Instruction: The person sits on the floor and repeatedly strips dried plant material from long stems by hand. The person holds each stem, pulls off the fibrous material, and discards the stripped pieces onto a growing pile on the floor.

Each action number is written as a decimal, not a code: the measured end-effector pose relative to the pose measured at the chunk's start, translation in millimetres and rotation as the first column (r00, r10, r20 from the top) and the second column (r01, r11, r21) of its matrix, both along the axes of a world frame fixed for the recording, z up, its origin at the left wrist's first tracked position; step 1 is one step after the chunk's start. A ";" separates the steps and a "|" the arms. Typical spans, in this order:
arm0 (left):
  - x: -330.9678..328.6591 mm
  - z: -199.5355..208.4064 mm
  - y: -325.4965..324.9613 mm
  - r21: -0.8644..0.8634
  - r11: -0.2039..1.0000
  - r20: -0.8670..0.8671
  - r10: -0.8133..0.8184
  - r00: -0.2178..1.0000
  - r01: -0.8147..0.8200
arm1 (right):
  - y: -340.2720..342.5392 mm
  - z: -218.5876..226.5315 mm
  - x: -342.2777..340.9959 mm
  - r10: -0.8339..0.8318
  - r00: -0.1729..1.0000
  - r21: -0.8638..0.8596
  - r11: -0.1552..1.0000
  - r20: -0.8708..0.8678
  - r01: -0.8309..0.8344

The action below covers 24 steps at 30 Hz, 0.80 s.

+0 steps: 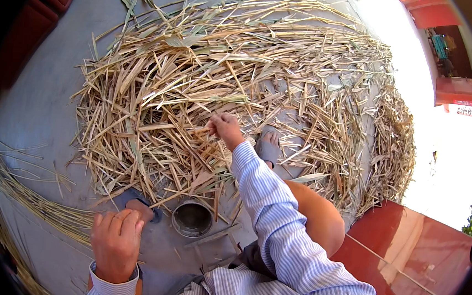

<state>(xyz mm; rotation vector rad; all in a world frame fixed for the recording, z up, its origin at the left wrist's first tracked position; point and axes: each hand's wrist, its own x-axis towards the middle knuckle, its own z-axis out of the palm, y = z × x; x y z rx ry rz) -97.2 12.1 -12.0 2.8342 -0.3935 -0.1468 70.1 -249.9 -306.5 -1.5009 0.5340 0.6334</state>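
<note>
My right hand [227, 129] reaches over the middle of a wide heap of dry straw-coloured stalks and leaves [168, 87]. Its fingers are drawn together; whatever they may hold does not show against the straw. My left hand [116, 243] is held low at the left, in front of my left foot [139, 209]. The fingers there are curled in, and their inner side is hidden. Between my feet stands a round metal bowl [192, 219], dark inside, close to the heap's near edge. My right foot [269, 144] rests among the stalks, just right of my right hand.
A bundle of long thin stalks [37, 201] lies on the grey floor [39, 110] at the left. Dark red padded furniture [41, 15] stands at the far left. A shiny red surface [410, 261] borders the lower right. Bright sunlit ground [403, 66] lies beyond the heap.
</note>
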 end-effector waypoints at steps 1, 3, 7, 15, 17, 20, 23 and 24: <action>1.1 -3.1 -0.9 0.002 1.000 -0.020 -0.007 1.000 0.007 | -14.8 -27.7 15.2 -0.150 0.986 -0.047 0.987 0.073 0.154; 1.7 -12.3 -0.1 -0.001 1.000 -0.045 -0.022 0.999 0.022 | -38.7 -64.7 42.2 -0.370 0.839 -0.275 0.825 0.399 0.494; 3.5 -14.5 -4.7 0.045 0.999 -0.121 -0.021 0.992 0.027 | -64.6 -91.6 96.6 -0.176 0.740 -0.524 0.602 0.649 0.603; 11.2 -15.4 -10.4 0.032 0.996 -0.273 -0.067 0.960 0.079 | -78.0 -58.9 128.8 -0.462 0.863 0.195 0.845 -0.204 0.498; 8.7 -17.5 -12.9 0.011 0.998 -0.245 -0.061 0.968 0.065 | -90.2 -48.8 130.1 -0.396 0.885 0.244 0.858 -0.243 0.451; 7.8 -17.9 -8.8 -0.027 0.996 -0.249 -0.088 0.964 0.083 | -127.3 -17.0 141.9 -0.312 0.921 0.195 0.913 -0.235 0.359; 8.1 -11.0 -11.7 -0.014 0.996 -0.209 -0.092 0.974 0.091 | -164.0 50.0 160.1 -0.244 0.957 0.378 0.881 -0.155 0.285; 4.1 -9.9 -10.8 0.024 0.997 -0.171 -0.072 0.983 0.077 | -155.9 91.6 163.6 -0.239 0.967 0.443 0.860 -0.092 0.254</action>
